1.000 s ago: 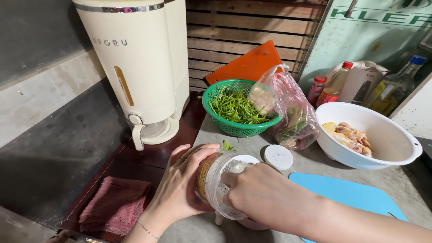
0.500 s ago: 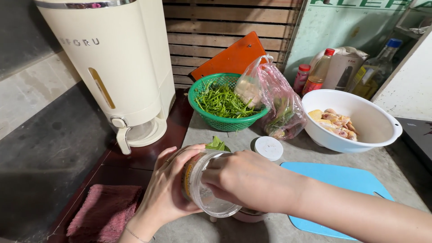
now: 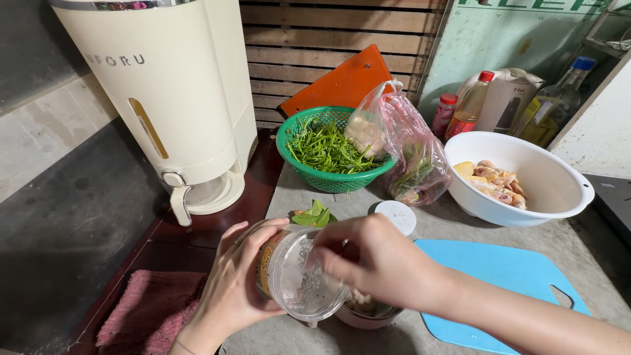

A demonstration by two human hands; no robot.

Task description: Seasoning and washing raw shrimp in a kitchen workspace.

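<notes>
Jar (image 3: pixel 296 279) now tipped sideways, mouth toward camera; right hand (image 3: pixel 381 263) reaching in

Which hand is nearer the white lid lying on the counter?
Right. The right hand reaches into the tilted clear jar just below the white lid; the left hand grips the jar's far side, farther away.

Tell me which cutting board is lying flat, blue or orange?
The blue cutting board lies flat on the counter beside the right hand. The orange cutting board stands tilted against the wooden slats behind the green basket.
</notes>
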